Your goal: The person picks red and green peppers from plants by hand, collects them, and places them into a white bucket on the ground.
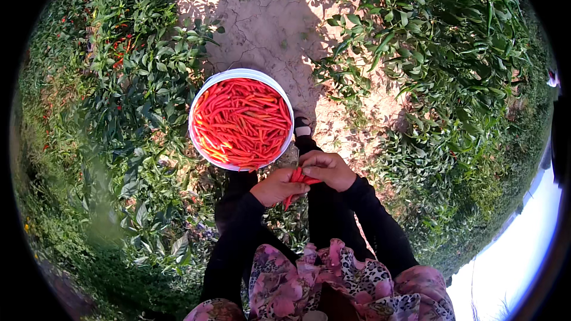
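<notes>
Several red chili peppers (pixel 295 187) lie in my left hand (pixel 277 186), whose fingers curl around them just below the bucket. My right hand (pixel 329 170) meets it from the right, thumb and fingers closed on the stem end of the peppers; a thin stem pokes up between the hands. A round white bucket (pixel 194 142) stands in front of me, filled close to its rim with red chili peppers (pixel 243 120), some orange at the lower left. Both hands are near the bucket's lower right rim. How the peppers divide between my hands is partly hidden by the fingers.
Dense pepper plants (pixel 151 53) with red fruit grow on the left. On the right, more plants (pixel 446 53) bear long green peppers. Cracked dry soil (pixel 263 22) runs between the rows, partly under a shadow. My shoe (pixel 303 127) is just right of the bucket.
</notes>
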The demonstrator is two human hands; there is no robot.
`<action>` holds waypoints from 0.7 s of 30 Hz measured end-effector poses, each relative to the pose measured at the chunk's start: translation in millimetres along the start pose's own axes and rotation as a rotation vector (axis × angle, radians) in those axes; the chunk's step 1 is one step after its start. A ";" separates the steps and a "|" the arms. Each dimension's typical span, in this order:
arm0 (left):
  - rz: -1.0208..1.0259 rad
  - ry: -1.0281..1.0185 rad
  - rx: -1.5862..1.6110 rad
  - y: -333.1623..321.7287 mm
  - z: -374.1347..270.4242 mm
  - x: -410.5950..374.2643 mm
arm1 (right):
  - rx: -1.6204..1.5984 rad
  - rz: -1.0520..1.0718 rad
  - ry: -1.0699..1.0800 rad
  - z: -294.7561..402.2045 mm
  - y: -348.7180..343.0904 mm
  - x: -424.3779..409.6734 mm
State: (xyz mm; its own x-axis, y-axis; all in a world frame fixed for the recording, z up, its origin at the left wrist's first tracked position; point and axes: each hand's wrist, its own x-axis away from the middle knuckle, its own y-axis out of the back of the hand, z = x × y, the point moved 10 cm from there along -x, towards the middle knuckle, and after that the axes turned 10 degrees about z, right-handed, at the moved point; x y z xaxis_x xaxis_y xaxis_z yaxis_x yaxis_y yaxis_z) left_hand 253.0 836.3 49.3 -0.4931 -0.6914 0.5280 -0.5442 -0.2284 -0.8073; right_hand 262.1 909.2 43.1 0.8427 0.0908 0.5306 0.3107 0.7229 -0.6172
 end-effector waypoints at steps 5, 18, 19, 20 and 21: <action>-0.121 -0.119 0.250 5.4 21.3 -4.9 | 0.928 -0.138 0.248 48.3 -21.4 1.5; -0.310 -0.234 -0.747 62.5 64.6 32.7 | 0.197 0.028 -0.116 -79.6 -40.5 -23.8; -0.338 -0.146 -0.887 60.9 61.6 36.9 | 0.108 0.020 -0.172 -87.8 -41.0 -20.7; -0.363 -0.057 -1.027 60.1 56.8 41.8 | 0.096 0.022 -0.211 -101.9 -33.8 -22.6; -0.323 0.015 -1.045 58.4 55.3 44.2 | 0.139 0.015 -0.208 -98.8 -34.8 -25.0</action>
State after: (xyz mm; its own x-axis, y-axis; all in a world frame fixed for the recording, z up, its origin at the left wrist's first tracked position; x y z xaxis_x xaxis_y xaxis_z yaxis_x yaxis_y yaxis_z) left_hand 237.0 754.6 10.8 -0.2282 -0.6938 0.6831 -0.9533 0.3018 -0.0119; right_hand 273.6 814.1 -6.1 0.7338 0.2312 0.6389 0.2228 0.8065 -0.5477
